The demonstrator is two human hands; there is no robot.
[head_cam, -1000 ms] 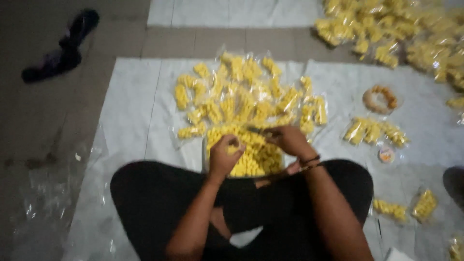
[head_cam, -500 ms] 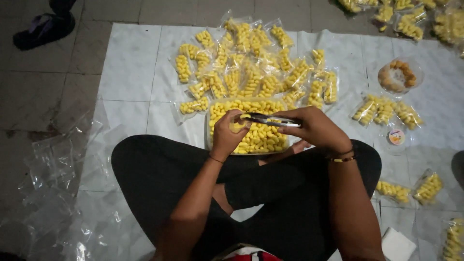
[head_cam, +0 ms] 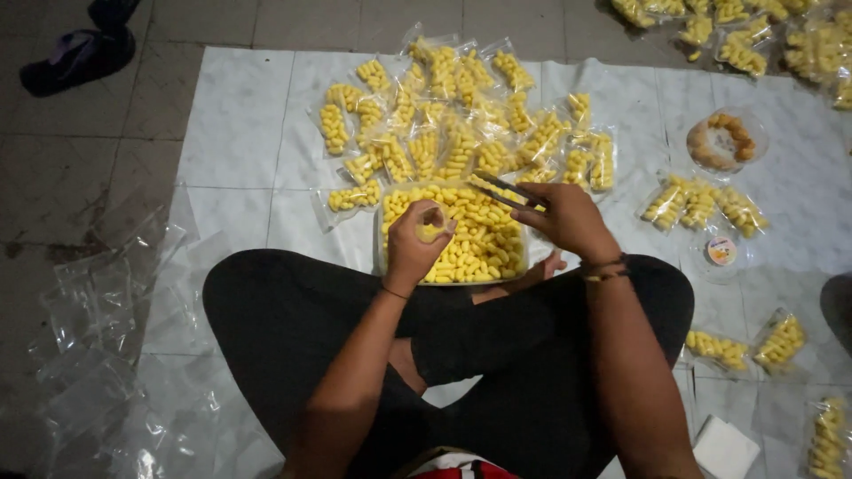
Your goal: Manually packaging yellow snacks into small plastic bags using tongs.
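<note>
I sit cross-legged on a white sheet (head_cam: 235, 133). In front of my legs stands a clear tray (head_cam: 524, 253) full of small yellow oblong snacks. Over its left part, my left hand (head_cam: 417, 244) holds a small clear bag with a yellow piece inside. My right hand (head_cam: 568, 217) grips metal tongs (head_cam: 504, 189), whose tips point up and left over the tray's far edge. Beyond the tray lies a heap of filled clear bags (head_cam: 453, 124) of the same yellow snacks.
Empty clear bags (head_cam: 98, 302) lie on the floor at my left. More filled bags (head_cam: 706, 204) lie at the right and the far right corner (head_cam: 763, 35). A round tub of brown snacks (head_cam: 723, 142), a small lidded cup (head_cam: 721, 251) and dark sandals (head_cam: 75, 49) are also around.
The tongs have drawn back from the bag in my left hand and now point up-left over the tray. The camera settled after tilting down a second ago.
</note>
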